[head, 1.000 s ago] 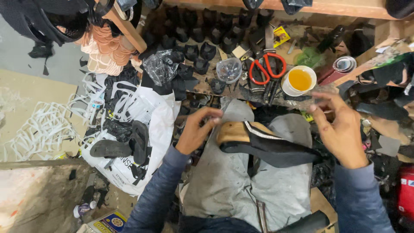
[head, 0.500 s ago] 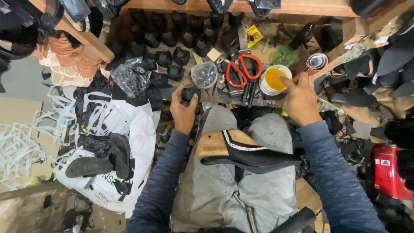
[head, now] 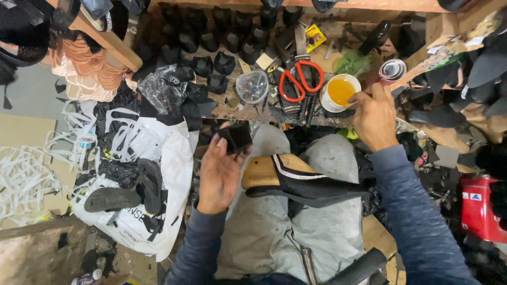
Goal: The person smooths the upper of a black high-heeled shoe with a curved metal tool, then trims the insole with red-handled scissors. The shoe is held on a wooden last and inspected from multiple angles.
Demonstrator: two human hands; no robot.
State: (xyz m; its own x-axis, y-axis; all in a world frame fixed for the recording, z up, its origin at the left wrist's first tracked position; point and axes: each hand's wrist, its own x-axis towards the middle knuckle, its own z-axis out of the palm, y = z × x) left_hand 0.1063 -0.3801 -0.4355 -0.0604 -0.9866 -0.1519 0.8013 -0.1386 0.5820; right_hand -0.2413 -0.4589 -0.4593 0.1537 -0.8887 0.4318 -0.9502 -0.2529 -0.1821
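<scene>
A: On the lap, across grey trousers, lies a wooden shoe form (head: 262,171) with a black upper (head: 311,184) pulled over it; a strip of small stones runs along the upper's edge. Neither hand touches it.

B: Left hand?

A: The left hand (head: 219,174) is raised just above the left knee, palm up, fingers curled around a small black heel block (head: 236,138). The block sits at the fingertips, pinched between thumb and fingers, just beside the toe of the form.

B: And the right?

A: The right hand (head: 374,119) is out at the bench edge, against the rim of a white cup of amber glue (head: 339,92). Its fingers are bunched together at the rim; whether they pinch anything, I cannot tell.

B: Around the cup?

A: Red-handled scissors (head: 299,80) lie just left of it, then a clear plastic cup (head: 252,86). More black heel blocks (head: 211,63) stand in rows along the back of the bench (head: 248,112). A white bag (head: 158,174) with black soles on it sits on the floor to the left.
</scene>
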